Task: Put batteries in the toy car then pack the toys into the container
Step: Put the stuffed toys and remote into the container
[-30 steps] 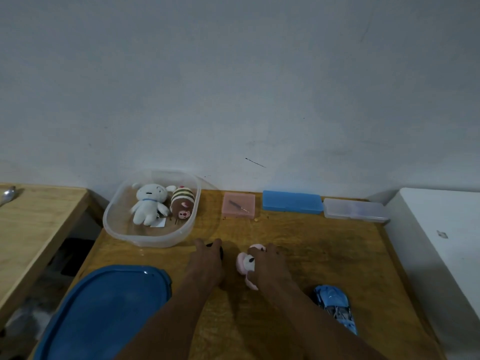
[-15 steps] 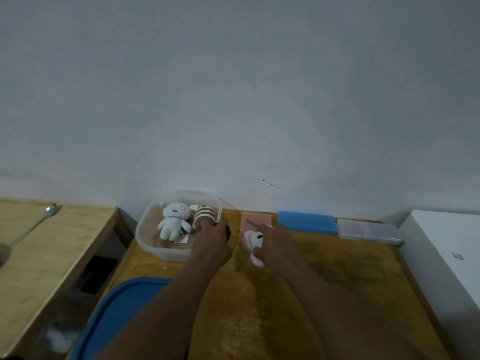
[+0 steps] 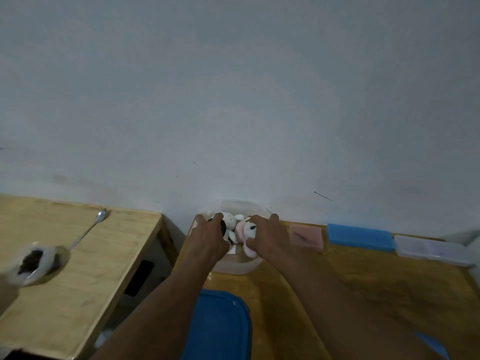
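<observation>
Toys are going into the container (image 3: 235,266), a clear tub against the wall at the far edge of the table (image 3: 389,294), and both hands are over it. Going left to right: a side table (image 3: 78,255) carries a spoon (image 3: 89,231) and a blurred white bowl (image 3: 33,263) of something dark, well apart from the work, with a gap between the two tables. The left hand (image 3: 207,241) is closed around a small dark object (image 3: 223,226), too blurred to identify, held just above the tub's left half where a white plush (image 3: 230,219) already lies. The right hand (image 3: 267,237) grips a pink and white plush (image 3: 245,231) and holds it low inside the tub's right half, probably to set it beside the others. Both fists stay above the rim, so the toys should drop in rather than catch on the wall. A blue lid (image 3: 220,323) waits near the front edge, directly below the tub, likely kept handy for closing. Right of the tub, a pink case (image 3: 306,236), a blue case (image 3: 359,237) and a clear case (image 3: 431,249) line the back edge. The table's middle and right are bare, giving the arms open room to withdraw. A blue shape (image 3: 432,345) at the bottom right may be the toy car; I cannot tell.
</observation>
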Available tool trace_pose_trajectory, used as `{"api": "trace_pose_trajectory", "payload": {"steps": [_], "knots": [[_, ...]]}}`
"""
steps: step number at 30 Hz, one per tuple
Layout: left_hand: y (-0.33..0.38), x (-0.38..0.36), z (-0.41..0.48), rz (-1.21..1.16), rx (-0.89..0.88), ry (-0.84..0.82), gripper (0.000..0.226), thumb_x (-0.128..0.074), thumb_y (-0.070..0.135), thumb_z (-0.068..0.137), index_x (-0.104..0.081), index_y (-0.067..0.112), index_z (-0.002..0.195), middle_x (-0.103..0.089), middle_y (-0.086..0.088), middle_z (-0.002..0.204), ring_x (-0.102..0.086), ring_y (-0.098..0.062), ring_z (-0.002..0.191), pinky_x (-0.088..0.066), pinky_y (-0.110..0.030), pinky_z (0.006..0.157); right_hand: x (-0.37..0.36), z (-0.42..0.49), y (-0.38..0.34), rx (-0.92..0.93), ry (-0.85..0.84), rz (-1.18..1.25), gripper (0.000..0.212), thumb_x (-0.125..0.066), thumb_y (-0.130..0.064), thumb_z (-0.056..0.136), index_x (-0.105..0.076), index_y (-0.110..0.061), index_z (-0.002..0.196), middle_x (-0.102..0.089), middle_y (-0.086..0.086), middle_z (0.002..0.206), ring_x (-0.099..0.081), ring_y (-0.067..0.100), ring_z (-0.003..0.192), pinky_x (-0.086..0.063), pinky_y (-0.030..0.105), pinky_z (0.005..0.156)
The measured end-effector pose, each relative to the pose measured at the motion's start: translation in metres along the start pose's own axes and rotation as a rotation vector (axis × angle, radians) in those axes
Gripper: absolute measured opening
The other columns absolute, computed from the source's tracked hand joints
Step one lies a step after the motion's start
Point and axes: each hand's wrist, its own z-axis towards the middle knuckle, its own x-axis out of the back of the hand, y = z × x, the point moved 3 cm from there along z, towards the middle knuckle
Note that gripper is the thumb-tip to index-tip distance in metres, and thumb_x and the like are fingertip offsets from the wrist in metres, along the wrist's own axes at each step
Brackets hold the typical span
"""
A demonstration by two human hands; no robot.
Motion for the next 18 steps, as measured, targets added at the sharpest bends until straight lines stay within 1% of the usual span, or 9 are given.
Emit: {"api": "trace_pose_trajectory", "payload": {"steps": [3,5,7,9,10,12,14,16,18], "knots": [[-0.017,-0.003,0.019,-0.007,-0.033,-0.010,0.059,-0.065,0.022,0.085,-0.038,0.026,0.138,-0.038,-0.014,0.130,-0.061,-0.035,0.100,-0.047,-0.032,0.072,-0.015,0.016,-0.016,-0.045,0.001,-0.033,0.054,-0.061,-0.033,0.086,-0.042,-0.033,0.136,-0.039,0.010,0.129,-0.056,0.027,0.104,-0.043,0.029,0.074],[-0.024,-0.007,0.032,-0.005,-0.066,-0.016,0.060,-0.066,0.025,0.086,-0.037,0.028,0.138,-0.037,-0.014,0.131,-0.062,-0.034,0.100,-0.050,-0.033,0.076,-0.021,0.026,-0.023,-0.098,0.011,-0.055,0.054,-0.060,-0.033,0.086,-0.041,-0.033,0.137,-0.038,0.009,0.132,-0.053,0.026,0.109,-0.042,0.029,0.076],[-0.030,-0.014,0.042,-0.022,-0.091,-0.012,0.058,-0.066,0.027,0.086,-0.037,0.030,0.136,-0.039,-0.013,0.129,-0.060,-0.033,0.100,-0.050,-0.035,0.079,-0.031,0.035,-0.028,-0.091,-0.021,-0.099,0.051,-0.060,-0.031,0.087,-0.043,-0.028,0.135,-0.042,0.006,0.132,-0.046,0.025,0.119,-0.039,0.029,0.083],[-0.033,-0.024,0.048,-0.069,-0.108,-0.025,0.056,-0.064,0.029,0.087,-0.039,0.031,0.136,-0.040,-0.013,0.129,-0.057,-0.031,0.103,-0.050,-0.036,0.081,-0.043,0.041,-0.031,-0.051,-0.024,-0.117,0.042,-0.060,-0.028,0.082,-0.050,-0.022,0.123,-0.051,0.002,0.127,-0.045,0.024,0.121,-0.036,0.030,0.092],[-0.033,-0.029,0.051,-0.091,-0.115,-0.039,0.054,-0.063,0.031,0.088,-0.040,0.031,0.136,-0.039,-0.013,0.131,-0.057,-0.032,0.103,-0.050,-0.037,0.082,-0.049,0.045,-0.030,-0.058,-0.016,-0.105,0.041,-0.058,-0.029,0.079,-0.052,-0.022,0.119,-0.054,0.001,0.124,-0.047,0.024,0.120,-0.036,0.030,0.092],[-0.032,-0.038,0.058,-0.122,-0.132,-0.072,0.052,-0.062,0.035,0.088,-0.042,0.030,0.136,-0.039,-0.014,0.132,-0.057,-0.032,0.103,-0.052,-0.039,0.084,-0.056,0.050,-0.025,-0.122,0.027,-0.025,0.038,-0.056,-0.033,0.079,-0.054,-0.022,0.116,-0.055,0.000,0.116,-0.050,0.021,0.114,-0.038,0.028,0.081],[-0.033,-0.049,0.062,-0.122,-0.145,-0.131,0.054,-0.062,0.039,0.088,-0.042,0.028,0.137,-0.039,-0.014,0.135,-0.055,-0.032,0.109,-0.051,-0.042,0.090,-0.063,0.056,-0.019,-0.173,0.068,0.035,0.026,-0.057,-0.029,0.082,-0.056,-0.020,0.105,-0.056,-0.002,0.101,-0.055,0.016,0.097,-0.038,0.025,0.071],[-0.038,-0.059,0.065,-0.120,-0.147,-0.174,0.057,-0.061,0.041,0.088,-0.040,0.026,0.140,-0.038,-0.014,0.139,-0.052,-0.031,0.117,-0.048,-0.043,0.096,-0.069,0.061,-0.017,-0.153,0.087,0.082,0.025,-0.060,-0.028,0.079,-0.055,-0.018,0.102,-0.056,-0.001,0.097,-0.057,0.015,0.093,-0.044,0.022,0.073],[-0.045,-0.065,0.065,-0.134,-0.143,-0.202,0.055,-0.059,0.043,0.088,-0.042,0.024,0.138,-0.041,-0.014,0.141,-0.049,-0.029,0.122,-0.047,-0.041,0.099,-0.075,0.066,-0.016,-0.099,0.049,0.041,0.032,-0.063,-0.031,0.077,-0.052,-0.016,0.104,-0.054,0.001,0.104,-0.055,0.016,0.100,-0.043,0.020,0.080]]}}
